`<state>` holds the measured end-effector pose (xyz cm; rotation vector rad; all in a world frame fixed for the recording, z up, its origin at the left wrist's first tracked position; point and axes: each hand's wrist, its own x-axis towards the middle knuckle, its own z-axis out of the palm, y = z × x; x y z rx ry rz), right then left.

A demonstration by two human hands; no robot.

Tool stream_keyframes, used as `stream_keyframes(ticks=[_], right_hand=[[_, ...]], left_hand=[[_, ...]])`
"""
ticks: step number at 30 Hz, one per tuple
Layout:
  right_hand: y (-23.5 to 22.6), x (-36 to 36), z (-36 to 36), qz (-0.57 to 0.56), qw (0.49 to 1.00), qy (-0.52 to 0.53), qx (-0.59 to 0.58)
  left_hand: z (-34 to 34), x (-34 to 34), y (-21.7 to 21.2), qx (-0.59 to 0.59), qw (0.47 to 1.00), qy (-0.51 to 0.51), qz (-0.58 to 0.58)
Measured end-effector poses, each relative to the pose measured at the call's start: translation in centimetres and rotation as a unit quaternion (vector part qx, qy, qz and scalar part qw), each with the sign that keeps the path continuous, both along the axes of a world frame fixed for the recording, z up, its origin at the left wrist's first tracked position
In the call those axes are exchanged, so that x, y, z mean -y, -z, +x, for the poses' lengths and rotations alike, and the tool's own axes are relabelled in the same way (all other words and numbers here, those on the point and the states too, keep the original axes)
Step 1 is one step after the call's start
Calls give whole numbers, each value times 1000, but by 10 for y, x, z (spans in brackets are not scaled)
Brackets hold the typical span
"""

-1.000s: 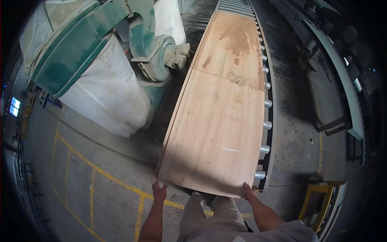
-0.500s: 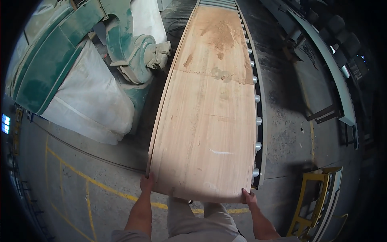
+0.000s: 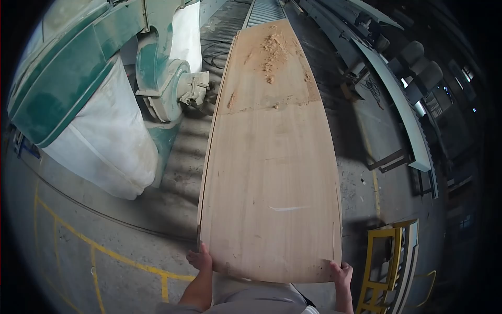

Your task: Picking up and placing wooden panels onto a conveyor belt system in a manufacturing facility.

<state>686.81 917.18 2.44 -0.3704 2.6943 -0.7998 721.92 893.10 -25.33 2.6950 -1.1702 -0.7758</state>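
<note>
A long, pale wooden panel point(image 3: 269, 183) stretches away from me, narrowing toward the back in this view. Its near left corner is gripped by my left hand point(image 3: 201, 257), whose thumb lies along the side edge. At the near right corner, my right hand point(image 3: 342, 273) closes on the edge with its thumb uppermost; the fingers beneath are hidden. Brown sawdust clumps point(image 3: 272, 55) lie on the panel's far part. A thin lower layer shows along its left edge. Beyond the far end, the rollers of a conveyor point(image 3: 266, 13) come into view.
At the left stands a green dust-extraction machine point(image 3: 63, 99) with a large white bag point(image 3: 104, 141). A long, pale-topped bench point(image 3: 392, 99) runs along the right. Near my right side is a yellow metal frame point(image 3: 380, 261). Yellow lines point(image 3: 120, 259) mark the floor.
The panel's near end has risen toward me, and the panel now hides the side rollers that showed at its right. More conveyor shows past its far end. Both hands keep their corners.
</note>
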Motion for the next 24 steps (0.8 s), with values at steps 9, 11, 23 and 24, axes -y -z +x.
stream_keyframes(ticks=[9, 11, 23, 24], right_hand=[[-122, 93, 16, -36, 998, -52, 28], [-127, 80, 1, -16, 992, -116, -42], [-177, 149, 57, 48, 983, -158, -75], [-177, 150, 56, 49, 983, -158, -76]], left_hand=[[15, -11, -23, -230, 958, -75, 156], [7, -14, -51, -252, 941, -81, 213], [31, 1, -36, -305, 932, -17, 196], [29, 0, -21, -328, 927, -35, 178]])
